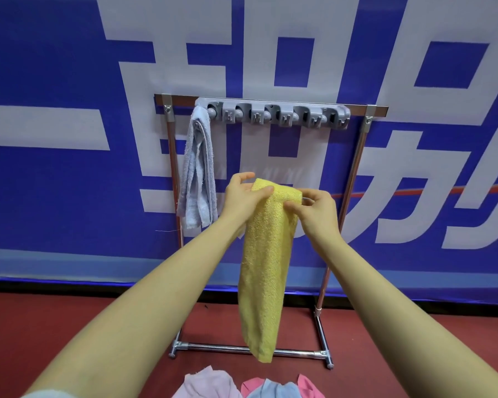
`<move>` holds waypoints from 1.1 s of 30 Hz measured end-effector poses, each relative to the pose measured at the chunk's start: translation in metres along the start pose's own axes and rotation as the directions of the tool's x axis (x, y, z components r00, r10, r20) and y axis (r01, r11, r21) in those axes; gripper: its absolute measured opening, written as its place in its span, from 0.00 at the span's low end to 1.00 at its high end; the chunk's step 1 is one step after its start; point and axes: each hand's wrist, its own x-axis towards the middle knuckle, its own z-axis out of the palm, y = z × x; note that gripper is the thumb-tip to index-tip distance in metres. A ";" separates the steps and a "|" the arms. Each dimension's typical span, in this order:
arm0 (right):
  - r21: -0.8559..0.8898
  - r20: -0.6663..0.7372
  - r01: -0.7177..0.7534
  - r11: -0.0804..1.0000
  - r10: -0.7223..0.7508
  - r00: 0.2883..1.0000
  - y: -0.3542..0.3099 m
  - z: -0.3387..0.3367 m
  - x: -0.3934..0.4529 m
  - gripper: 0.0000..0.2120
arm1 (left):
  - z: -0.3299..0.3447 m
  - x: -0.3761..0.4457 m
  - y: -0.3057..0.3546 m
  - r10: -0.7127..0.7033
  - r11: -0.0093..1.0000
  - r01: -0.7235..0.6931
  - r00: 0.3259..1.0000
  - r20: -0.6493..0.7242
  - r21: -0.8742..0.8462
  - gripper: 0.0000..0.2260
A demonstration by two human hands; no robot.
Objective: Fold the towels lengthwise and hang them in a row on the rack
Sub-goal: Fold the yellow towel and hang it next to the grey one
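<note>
Yellow towel (263, 262) hangs folded lengthwise, its top pinched by left hand (243, 196) and right hand (316, 214) below the rack's clip bar (273, 113). Best lift it level into the clip beside the hung grey towel (197, 168), edges aligned.

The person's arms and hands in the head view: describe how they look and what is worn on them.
Both forearms are bare up to the frame's lower edge. The left hand and right hand wear no gloves; no rings, watch or bracelets show. A sliver of white fabric, possibly a sleeve edge, shows at the bottom left corner by the left arm.
</note>
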 end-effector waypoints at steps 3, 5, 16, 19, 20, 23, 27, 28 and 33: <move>0.030 -0.020 -0.014 0.999 0.015 1.000 0.001 -0.005 -0.002 0.09 | -0.002 -0.007 -0.003 0.015 0.999 -0.021 0.987 0.162 0.033 0.28; 0.050 -0.031 -0.034 0.998 0.036 0.999 0.004 -0.005 -0.002 0.11 | -0.002 -0.011 -0.006 0.047 0.994 -0.062 0.987 0.154 0.089 0.25; -0.079 -0.071 0.026 0.997 -0.032 0.997 0.008 -0.010 -0.001 0.11 | 0.013 -0.007 0.000 0.107 0.994 -0.107 0.994 0.006 0.006 0.13; -0.096 -0.043 0.074 0.993 -0.078 0.996 0.007 -0.011 -0.002 0.10 | 0.015 -0.005 0.002 0.160 0.987 -0.161 0.987 0.027 0.026 0.12; -0.113 -0.029 0.092 0.989 -0.096 0.995 0.005 -0.011 -0.003 0.10 | 0.015 -0.005 0.003 0.173 0.984 -0.174 0.985 0.022 0.032 0.12; -0.144 -0.015 0.115 0.983 -0.118 0.993 0.002 -0.007 -0.005 0.13 | 0.016 -0.005 0.001 0.174 0.985 -0.174 0.985 0.014 0.016 0.11; -0.072 0.077 0.081 0.994 -0.076 0.994 0.005 -0.007 -0.010 0.12 | 0.014 -0.004 -0.002 0.159 0.987 -0.159 0.987 0.009 -0.004 0.11; -0.076 0.096 0.093 0.993 -0.086 0.992 0.007 -0.008 -0.011 0.12 | 0.014 -0.004 -0.002 0.156 0.988 -0.156 0.988 0.013 -0.009 0.11; -0.048 0.022 0.152 0.987 -0.151 0.988 0.007 -0.003 -0.015 0.08 | 0.009 -0.003 -0.005 0.190 0.981 -0.190 0.982 0.024 0.033 0.11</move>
